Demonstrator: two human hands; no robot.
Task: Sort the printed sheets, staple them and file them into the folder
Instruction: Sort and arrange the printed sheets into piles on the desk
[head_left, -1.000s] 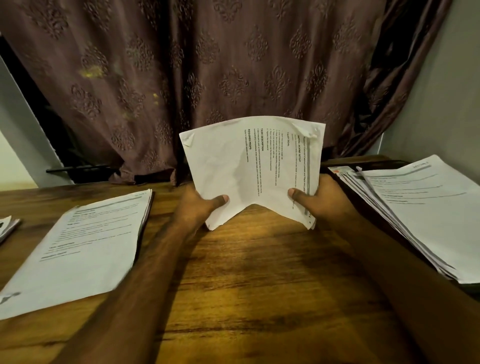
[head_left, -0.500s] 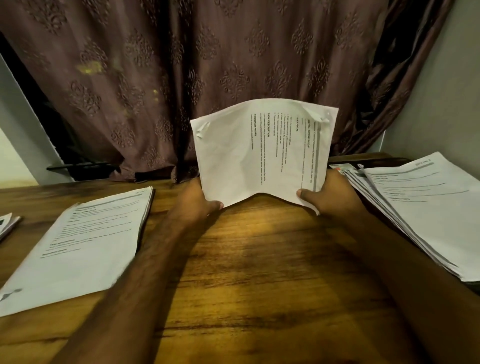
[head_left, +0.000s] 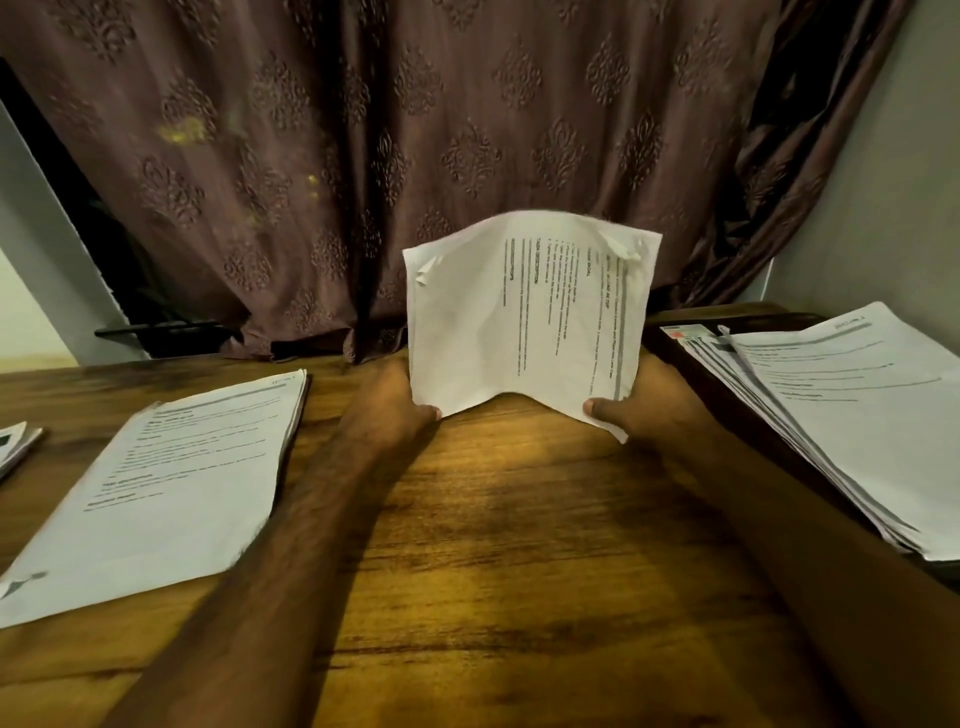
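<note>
A small set of printed sheets (head_left: 524, 317) stands upright on its long edge above the wooden table (head_left: 519, 545), text running sideways, both upper corners dog-eared. My left hand (head_left: 392, 402) pinches its lower left corner, thumb in front. My right hand (head_left: 641, 410) pinches the lower right corner the same way. The sheets bow upward in the middle of the bottom edge. A flat stack of printed sheets (head_left: 171, 483) lies at the left. A thicker, fanned pile of sheets (head_left: 852, 415) lies at the right on a dark folder (head_left: 727, 410).
A brown patterned curtain (head_left: 415, 156) hangs right behind the table's far edge. Another bit of paper (head_left: 15, 447) pokes in at the left border. A pale wall (head_left: 883, 208) closes the right side.
Both hands have raised the held sheets more upright and shifted them slightly right and away from me. The grip stays the same.
</note>
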